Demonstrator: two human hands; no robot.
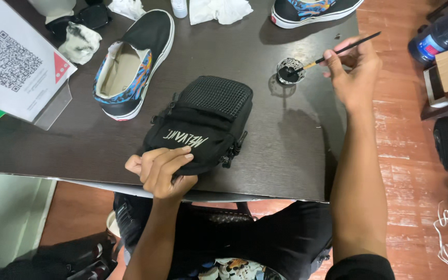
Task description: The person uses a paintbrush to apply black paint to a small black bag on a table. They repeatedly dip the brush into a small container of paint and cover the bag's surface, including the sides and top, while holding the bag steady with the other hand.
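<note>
Head view: left hand (161,171) curled over near edge of black pouch (200,124), pinning it flat on dark table (286,155); right hand (353,67) pinched round thin brush (338,52), tip dipped in small paint pot (290,70) just beside pouch. Pale lettering already on pouch front; mesh panel looked bare. Judged partway: brush loading, more strokes likely left. Painted shoe (130,67) near pouch, second shoe (312,10) at far edge, crumpled tissues (219,10) between
</note>
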